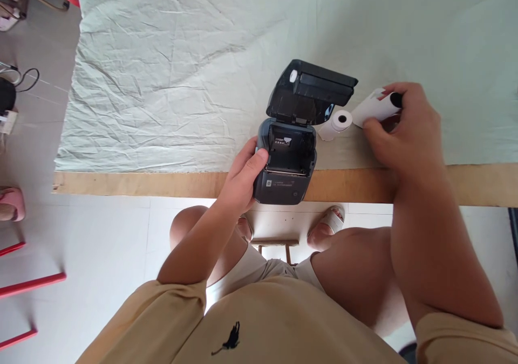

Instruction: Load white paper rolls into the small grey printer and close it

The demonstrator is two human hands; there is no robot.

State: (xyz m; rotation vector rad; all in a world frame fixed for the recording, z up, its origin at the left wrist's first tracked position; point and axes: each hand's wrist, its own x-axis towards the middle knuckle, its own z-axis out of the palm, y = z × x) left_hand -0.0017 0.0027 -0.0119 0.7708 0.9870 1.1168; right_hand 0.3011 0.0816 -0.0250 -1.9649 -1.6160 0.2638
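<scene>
My left hand (247,171) grips the left side of a dark portable label printer (285,187) above the table's front edge. Its lid (311,89) stands raised, and the paper bay (292,148) shows with no roll inside. To the right, my right hand (408,132) has its thumb and fingers around a white paper roll (374,109) with a dark end. Between that roll and the printer is a smaller white paper roll (338,122), its round core hole facing up toward me. The raised lid partly covers this smaller roll.
A wrinkled pale green cloth (170,78) covers the table, leaving a bare wooden edge (141,185) at the front. My knees and a wooden stool rung (275,242) are below. On the floor at left are red stool legs (32,286), a black cable (30,78) and another person's pink shoe (14,202).
</scene>
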